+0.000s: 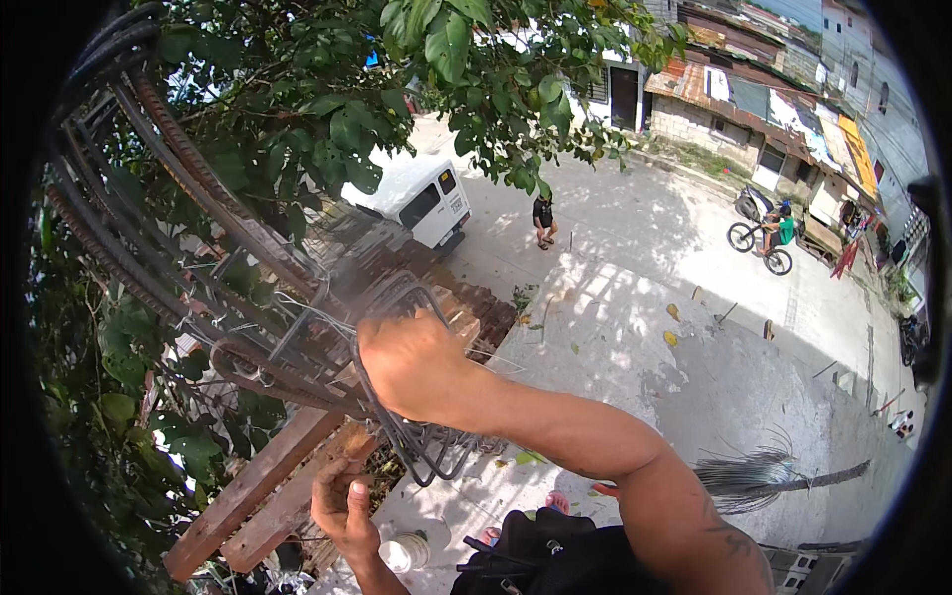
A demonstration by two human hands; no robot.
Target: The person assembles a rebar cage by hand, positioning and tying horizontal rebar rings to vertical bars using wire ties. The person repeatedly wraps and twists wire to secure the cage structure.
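A bundle of ribbed steel rebar [188, 159] bends down from the upper left, with thin tie wire [322, 315] around its lower part. Several bent steel stirrups [426, 461] hang at its lower end. My right hand [416, 362] is closed around the stirrups, and its fingertips are partly hidden behind the fist. Below them, beside the wooden beams, my left hand [345, 514] has its thumb raised and its fingers loosely curled and apart. Nothing shows in it.
Two wooden beams [253, 491] slant below the rebar. A white bucket [405, 551] stands near my feet on the concrete slab [605, 377]. A stick broom [764, 476] lies right. Beyond the slab's edge are a white van [426, 203], a standing person [543, 220] and a cyclist [778, 230]. Leafy branches [337, 119] hang overhead.
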